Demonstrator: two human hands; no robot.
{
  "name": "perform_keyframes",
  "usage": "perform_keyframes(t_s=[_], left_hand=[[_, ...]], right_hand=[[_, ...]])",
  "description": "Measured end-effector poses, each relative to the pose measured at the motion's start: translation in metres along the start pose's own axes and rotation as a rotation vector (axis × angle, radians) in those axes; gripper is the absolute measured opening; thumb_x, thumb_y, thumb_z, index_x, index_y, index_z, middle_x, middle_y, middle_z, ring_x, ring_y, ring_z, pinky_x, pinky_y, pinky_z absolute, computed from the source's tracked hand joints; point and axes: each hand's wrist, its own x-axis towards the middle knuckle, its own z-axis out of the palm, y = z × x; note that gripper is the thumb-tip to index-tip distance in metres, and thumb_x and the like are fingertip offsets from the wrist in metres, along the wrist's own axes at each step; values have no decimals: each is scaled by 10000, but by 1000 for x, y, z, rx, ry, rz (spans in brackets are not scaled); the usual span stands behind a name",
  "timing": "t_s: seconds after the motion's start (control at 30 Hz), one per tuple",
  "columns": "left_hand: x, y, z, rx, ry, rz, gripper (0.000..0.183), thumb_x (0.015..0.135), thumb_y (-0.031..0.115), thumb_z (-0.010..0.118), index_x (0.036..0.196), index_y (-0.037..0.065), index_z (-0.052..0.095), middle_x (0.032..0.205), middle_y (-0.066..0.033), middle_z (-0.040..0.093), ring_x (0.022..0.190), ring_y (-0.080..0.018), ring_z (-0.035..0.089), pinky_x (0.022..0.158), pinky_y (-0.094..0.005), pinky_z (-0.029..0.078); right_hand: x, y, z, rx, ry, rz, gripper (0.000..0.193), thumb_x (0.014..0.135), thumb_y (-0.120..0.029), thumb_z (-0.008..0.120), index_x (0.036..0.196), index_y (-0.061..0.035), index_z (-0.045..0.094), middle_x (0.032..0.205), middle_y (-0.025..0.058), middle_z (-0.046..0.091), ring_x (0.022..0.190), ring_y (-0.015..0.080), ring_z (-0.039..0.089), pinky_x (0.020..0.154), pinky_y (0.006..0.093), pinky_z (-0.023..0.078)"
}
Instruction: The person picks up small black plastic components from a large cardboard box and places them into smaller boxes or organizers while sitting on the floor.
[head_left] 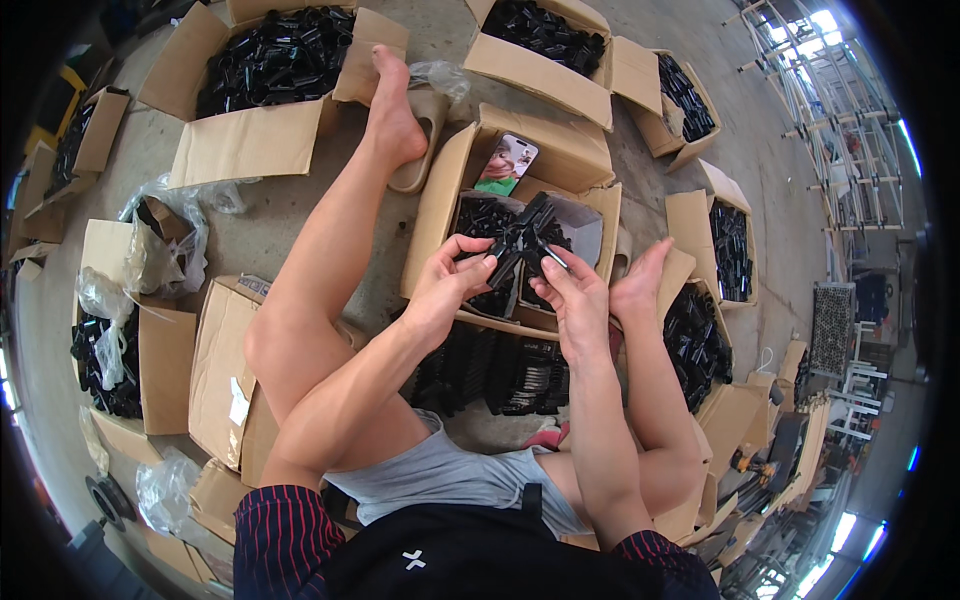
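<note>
Between my two hands is a black plastic part (520, 232) with several arms or tubes, held over an open cardboard box (432, 215). My left hand (450, 283) pinches its left side between thumb and fingers. On its right side, the thumb and fingers of my right hand (575, 293) are closed on a small piece with a bright metallic edge, too small to name. Small black parts (482, 216) fill compartments in the box below. A phone (506, 164) with a lit screen leans against the box's far inner wall.
Rows of black parts (490, 370) lie between my legs. Around me stand open cartons of black pieces, one at the far left (275, 60), another at the right (733, 250). Clear plastic bags (165, 235) lie at left. Metal racks (850, 130) stand far right.
</note>
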Motion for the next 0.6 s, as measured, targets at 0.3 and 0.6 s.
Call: perform_keyframes(t_s=[0.3,0.6], left_hand=[[-7,0,11,66,-41,212,210,980,-14,626,1176,8,553,1189,-97,690,1073,-87,623,947,-253,498],[-11,-3,9,127,-50,212,217,987,30,646,1180,34,546,1262,-95,660,1138,-98,612,991,-256,485]], right_hand=[[0,-1,-11,38,-103,-11,454,944,-71,715,1346,51,540,1084,117,703,879,157,692,791,262,568],[-3,10,1,-45,-23,-119,423,960,-65,697,1345,40,556,1100,114,706,908,143,691,840,258,560]])
